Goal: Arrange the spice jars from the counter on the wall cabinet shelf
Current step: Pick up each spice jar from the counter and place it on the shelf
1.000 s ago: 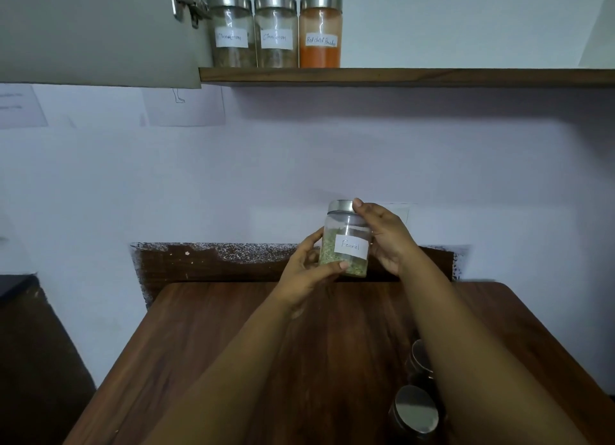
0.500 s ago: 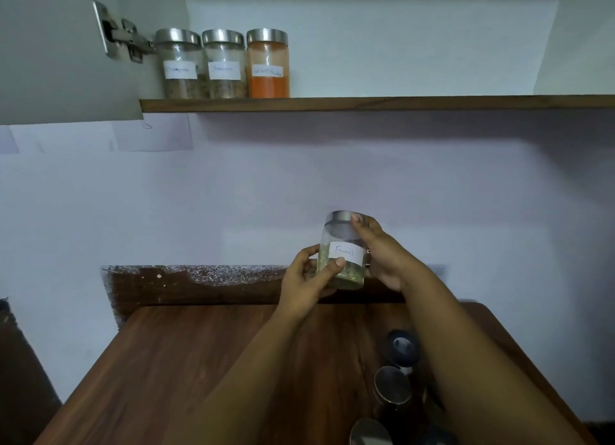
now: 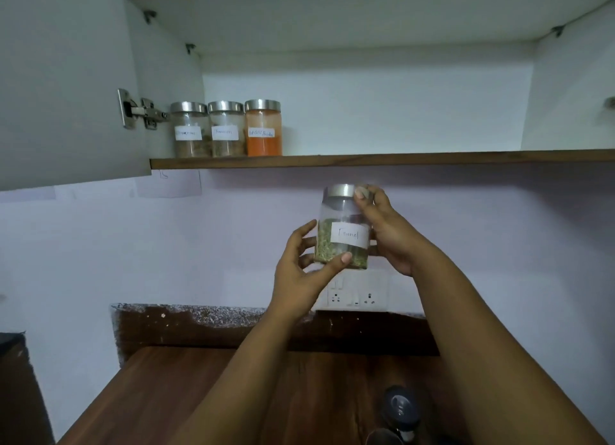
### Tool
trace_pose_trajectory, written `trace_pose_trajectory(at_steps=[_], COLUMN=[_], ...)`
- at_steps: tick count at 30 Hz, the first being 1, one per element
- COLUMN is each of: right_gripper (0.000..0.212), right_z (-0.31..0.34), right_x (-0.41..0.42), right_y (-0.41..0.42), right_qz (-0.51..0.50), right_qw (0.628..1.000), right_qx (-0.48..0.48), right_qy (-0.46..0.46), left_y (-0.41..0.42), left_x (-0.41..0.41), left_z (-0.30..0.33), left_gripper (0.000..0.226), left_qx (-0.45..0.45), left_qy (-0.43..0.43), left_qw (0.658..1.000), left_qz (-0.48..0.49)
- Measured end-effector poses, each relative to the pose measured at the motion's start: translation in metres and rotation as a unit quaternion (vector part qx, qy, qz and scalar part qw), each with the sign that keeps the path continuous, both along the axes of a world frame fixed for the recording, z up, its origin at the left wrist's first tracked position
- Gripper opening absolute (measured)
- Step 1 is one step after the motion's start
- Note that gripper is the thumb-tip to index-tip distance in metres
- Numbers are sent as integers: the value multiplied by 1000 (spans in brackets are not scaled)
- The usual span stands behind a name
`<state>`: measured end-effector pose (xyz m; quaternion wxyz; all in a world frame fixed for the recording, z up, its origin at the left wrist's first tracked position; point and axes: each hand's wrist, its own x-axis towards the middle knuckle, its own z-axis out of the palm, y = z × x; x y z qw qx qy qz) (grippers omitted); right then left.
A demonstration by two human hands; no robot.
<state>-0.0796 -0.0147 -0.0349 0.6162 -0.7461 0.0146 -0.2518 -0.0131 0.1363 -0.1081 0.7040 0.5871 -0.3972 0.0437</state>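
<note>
A glass fennel jar [image 3: 344, 226] with a steel lid and a white label is held in the air below the wooden shelf [image 3: 382, 159]. My left hand [image 3: 304, 268] cups its lower left side, thumb across the front. My right hand [image 3: 387, 230] grips its right side, with fingertips on the lid. Three labelled jars stand in a row at the shelf's left end: two with brownish spice [image 3: 190, 130] [image 3: 226, 129] and one with orange powder [image 3: 263, 127]. Jar lids [image 3: 401, 408] show on the wooden counter [image 3: 186, 398] under my right forearm.
The open cabinet door [image 3: 63, 82] with its hinge [image 3: 139, 110] hangs at the left. The shelf stretch right of the orange jar is bare. A wall socket plate [image 3: 357, 296] sits behind my hands. The cabinet's right wall [image 3: 572, 92] bounds the shelf.
Both hands have lifted the fennel jar upward toward the shelf. The view has tilted up, showing more of the cabinet interior and less of the counter.
</note>
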Motion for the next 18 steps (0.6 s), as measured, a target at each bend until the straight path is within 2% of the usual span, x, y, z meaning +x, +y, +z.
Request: trace_pose_trajectory(at_steps=[6,9,12,18], right_gripper=[36,34,32,38], right_z=[63,90,115,153], right_x=[-3,4,14,57], right_y=[16,19,20,12], right_qz=[-11,-50,-58,-63], right_qw=[992,978,969,968], right_qx=[-35,-94,-138,-116], right_qy=[-120,-177,-197,-212], left_y=[17,22,20,7], left_x=[11,21,33,69], left_z=[73,101,122,164], left_gripper=[69,66,66,67], left_qx=[-6,-19,-23,7], left_qy=[-120,-154,-177,-211], left_qw=[992,987,983,973], left_qz=[25,27,43,98])
